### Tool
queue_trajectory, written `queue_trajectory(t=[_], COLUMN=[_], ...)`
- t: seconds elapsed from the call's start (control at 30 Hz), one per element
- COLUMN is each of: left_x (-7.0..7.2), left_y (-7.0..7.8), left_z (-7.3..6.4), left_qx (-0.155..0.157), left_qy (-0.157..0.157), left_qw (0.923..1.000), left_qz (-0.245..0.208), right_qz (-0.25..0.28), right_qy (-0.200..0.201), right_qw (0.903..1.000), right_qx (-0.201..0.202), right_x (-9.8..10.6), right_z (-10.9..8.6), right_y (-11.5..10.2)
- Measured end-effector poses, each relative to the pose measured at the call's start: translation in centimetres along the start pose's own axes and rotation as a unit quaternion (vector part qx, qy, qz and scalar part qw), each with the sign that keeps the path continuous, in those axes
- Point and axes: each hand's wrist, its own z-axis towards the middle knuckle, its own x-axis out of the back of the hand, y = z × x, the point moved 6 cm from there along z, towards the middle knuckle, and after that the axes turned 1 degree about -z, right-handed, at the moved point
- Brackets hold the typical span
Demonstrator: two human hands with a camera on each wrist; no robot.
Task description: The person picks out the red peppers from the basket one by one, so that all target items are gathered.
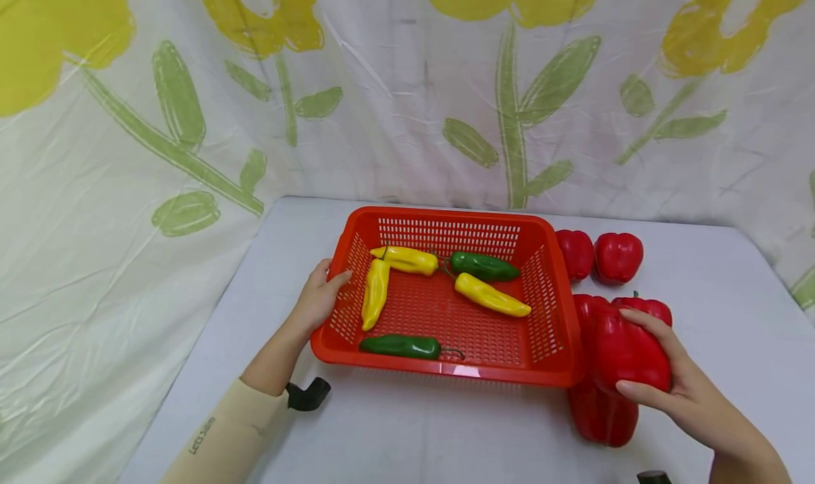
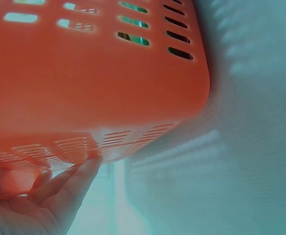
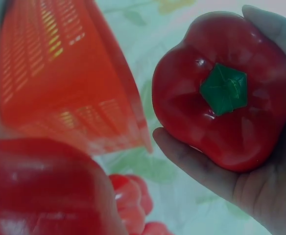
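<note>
My left hand (image 1: 320,296) grips the left rim of a red plastic basket (image 1: 446,374), thumb over the edge; in the left wrist view its fingers (image 2: 79,183) lie against the outer wall. Inside the basket are yellow peppers (image 1: 490,296) and green peppers (image 1: 401,346). To the right of the basket, my right hand (image 1: 681,385) holds a red bell pepper (image 1: 630,353) between thumb and fingers. In the right wrist view that bell pepper's green stem (image 3: 225,89) faces the camera. It is above other red bell peppers (image 1: 605,417), which it partly hides.
Two more red bell peppers (image 1: 617,257) stand behind, close to the basket's right side. A white-covered table (image 1: 713,286) lies beneath everything. Behind it hangs a flower-printed curtain (image 1: 395,116). Black camera parts (image 1: 308,394) show near my wrists.
</note>
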Motion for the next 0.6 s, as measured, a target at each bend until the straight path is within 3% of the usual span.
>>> queue_trajectory(t=[0.27,0.43,0.6], left_x=[0.0,0.0,0.0], left_y=[0.1,0.1,0.1], left_z=[-0.2,-0.1,-0.1], left_qx=[-0.001,-0.004,-0.001], left_qy=[-0.001,0.0,0.002], left_qw=[1.0,1.0,1.0], left_qz=[-0.004,-0.003,-0.002], right_qz=[-0.014,-0.024,-0.039], right_qy=[0.03,0.042,0.053], right_qw=[0.997,0.9884,0.9826], right_qx=[-0.07,-0.144,-0.174], right_x=[1.0,1.9,2.5], right_z=[-1.5,-2.7,-4.0], right_y=[3.1,5.1,6.5])
